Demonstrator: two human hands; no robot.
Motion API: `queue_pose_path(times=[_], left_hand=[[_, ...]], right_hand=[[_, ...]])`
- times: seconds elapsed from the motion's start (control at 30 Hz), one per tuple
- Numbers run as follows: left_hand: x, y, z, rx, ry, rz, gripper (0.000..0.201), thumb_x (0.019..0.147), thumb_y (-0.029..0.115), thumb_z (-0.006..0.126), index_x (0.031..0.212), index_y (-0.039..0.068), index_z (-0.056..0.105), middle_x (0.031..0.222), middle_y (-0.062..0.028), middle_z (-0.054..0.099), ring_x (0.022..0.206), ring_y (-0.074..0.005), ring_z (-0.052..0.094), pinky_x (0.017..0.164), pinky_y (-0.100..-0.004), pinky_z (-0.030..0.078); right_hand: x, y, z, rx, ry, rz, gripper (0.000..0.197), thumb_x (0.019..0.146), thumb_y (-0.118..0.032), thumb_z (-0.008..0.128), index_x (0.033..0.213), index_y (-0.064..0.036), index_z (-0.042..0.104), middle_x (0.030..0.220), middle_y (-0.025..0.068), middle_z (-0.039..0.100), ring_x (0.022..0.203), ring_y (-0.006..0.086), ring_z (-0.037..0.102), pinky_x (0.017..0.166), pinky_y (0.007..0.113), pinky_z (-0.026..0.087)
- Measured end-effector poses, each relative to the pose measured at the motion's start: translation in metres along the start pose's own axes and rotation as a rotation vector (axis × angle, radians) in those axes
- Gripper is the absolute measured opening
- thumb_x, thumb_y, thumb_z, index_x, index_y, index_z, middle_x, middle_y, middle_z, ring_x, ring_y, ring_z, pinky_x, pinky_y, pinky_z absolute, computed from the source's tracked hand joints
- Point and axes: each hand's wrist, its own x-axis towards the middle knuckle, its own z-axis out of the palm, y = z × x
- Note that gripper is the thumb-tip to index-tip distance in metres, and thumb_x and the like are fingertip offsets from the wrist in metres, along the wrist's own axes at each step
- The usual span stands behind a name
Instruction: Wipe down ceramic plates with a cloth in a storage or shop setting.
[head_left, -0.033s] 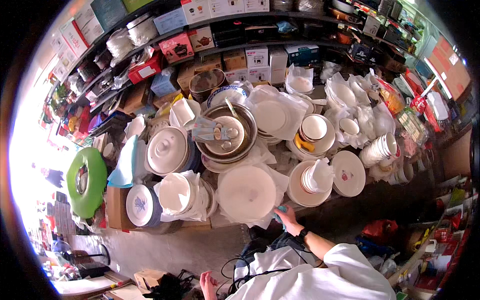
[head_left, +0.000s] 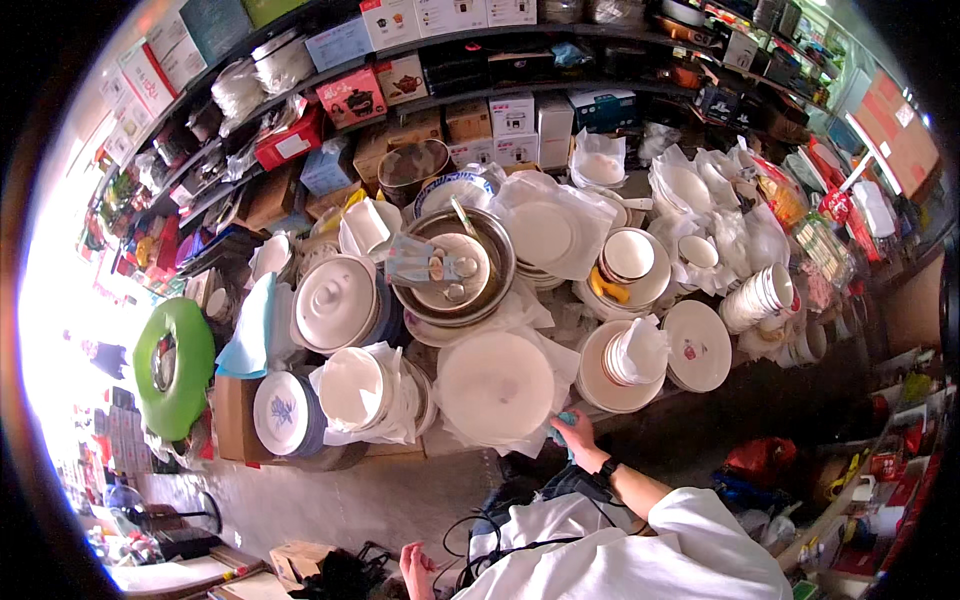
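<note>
My right hand (head_left: pixel 577 433), with a dark watch (head_left: pixel 608 466) on its wrist, is closed on a light-blue cloth (head_left: pixel 562 428) at the table's front edge. Just left of it lies a large white plate (head_left: pixel 495 388) on translucent wrapping paper. White bowls (head_left: pixel 612 358) nest on a plate to the upper right of that hand. Low in the picture, my left hand (head_left: pixel 416 572) hangs beside my white shirt, away from the table. Its fingers look loosely apart, and nothing shows in them.
A lidded white pot (head_left: pixel 333 300), a metal basin (head_left: pixel 407 272) with packed spoons, and blue-patterned plates (head_left: pixel 283 412) crowd the table. A green round item (head_left: pixel 178 368) stands at the left end. Boxed goods (head_left: pixel 513 114) fill shelves behind. Cables (head_left: pixel 470 548) hang by my shirt.
</note>
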Motion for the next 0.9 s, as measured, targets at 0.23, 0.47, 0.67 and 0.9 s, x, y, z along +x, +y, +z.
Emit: queue_pose_path(times=[0.23, 0.47, 0.67, 0.9], left_hand=[[0.058, 0.031, 0.015, 0.162, -0.186, 0.031, 0.023, 0.103, 0.027, 0.056, 0.108, 0.006, 0.063, 0.065, -0.0002, 0.055, 0.057, -0.0093, 0.053, 0.055, -0.0254, 0.045], [0.088, 0.059, 0.046, 0.325, -0.310, 0.043, 0.027, 0.103, 0.031, 0.056, 0.112, 0.006, 0.064, 0.073, -0.0006, 0.059, 0.068, -0.0094, 0.059, 0.062, -0.0263, 0.049], [0.092, 0.057, 0.043, 0.287, -0.325, 0.055, 0.024, 0.103, 0.027, 0.057, 0.113, 0.005, 0.064, 0.073, -0.0005, 0.060, 0.067, -0.0090, 0.059, 0.060, -0.0262, 0.050], [0.078, 0.057, 0.016, 0.283, -0.275, 0.087, 0.028, 0.101, 0.030, 0.057, 0.113, 0.005, 0.064, 0.074, -0.0017, 0.062, 0.065, -0.0116, 0.060, 0.059, -0.0273, 0.050]], right_hand=[[-0.034, -0.005, 0.006, -0.594, 0.280, -0.672, 0.029, 0.081, -0.025, 0.080, 0.096, -0.0037, 0.067, 0.087, 0.0164, 0.072, 0.079, 0.0323, 0.071, 0.073, 0.041, 0.055], [-0.028, -0.029, 0.011, -0.637, 0.364, -0.444, 0.039, 0.081, -0.026, 0.078, 0.111, -0.0080, 0.063, 0.101, 0.0191, 0.069, 0.092, 0.0393, 0.068, 0.077, 0.047, 0.053], [-0.032, -0.033, 0.028, -0.888, 0.428, -0.694, 0.060, 0.082, -0.031, 0.078, 0.130, -0.0060, 0.052, 0.125, 0.0221, 0.058, 0.109, 0.0410, 0.061, 0.084, 0.052, 0.053], [0.008, -0.022, 0.049, -0.446, 0.487, -0.538, 0.069, 0.082, -0.032, 0.078, 0.136, 0.0005, 0.050, 0.118, 0.0238, 0.067, 0.110, 0.0381, 0.065, 0.093, 0.045, 0.051]])
